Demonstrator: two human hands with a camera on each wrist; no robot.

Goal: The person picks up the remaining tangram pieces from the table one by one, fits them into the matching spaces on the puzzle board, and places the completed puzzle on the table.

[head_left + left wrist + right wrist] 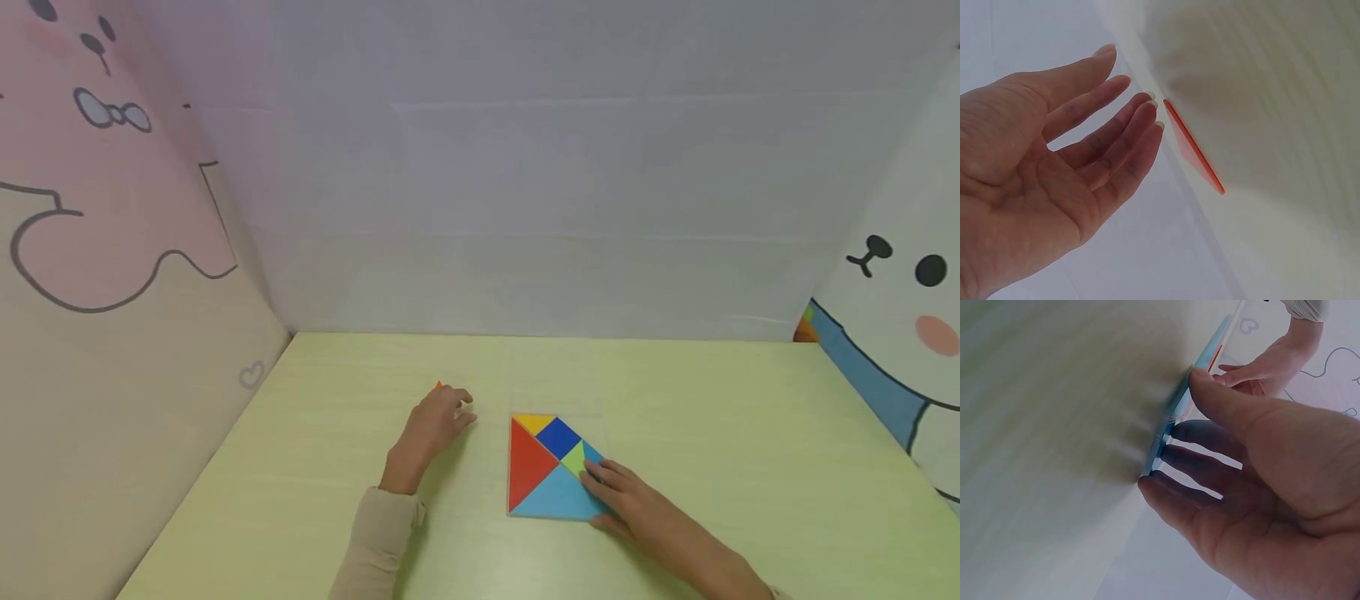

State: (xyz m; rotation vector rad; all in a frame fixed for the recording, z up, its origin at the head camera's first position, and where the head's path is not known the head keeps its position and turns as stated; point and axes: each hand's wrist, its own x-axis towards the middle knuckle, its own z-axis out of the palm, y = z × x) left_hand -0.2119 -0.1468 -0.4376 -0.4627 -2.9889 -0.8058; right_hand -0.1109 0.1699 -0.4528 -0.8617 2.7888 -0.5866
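Note:
My left hand (433, 425) hovers over the table with its fingers loosely bent and nothing between them. Just past its fingertips an orange flat piece (1194, 150) lies on the table, mostly hidden in the head view. To the right is a tangram (555, 517) with a red triangle (528, 467), a large light blue triangle (562, 496), a yellow triangle (535, 422), a dark blue square (558, 438), a green piece (573, 459) and a smaller blue piece (592, 452). My right hand (637, 504) rests on its right side, fingers on the pieces, thumb by the near edge, covering that corner.
The pale yellow-green table (750, 433) runs back to a white wall sheet (525, 208). Side panels with cartoon animals stand at left and right, including a pink figure (112, 183) and a white face (892, 300).

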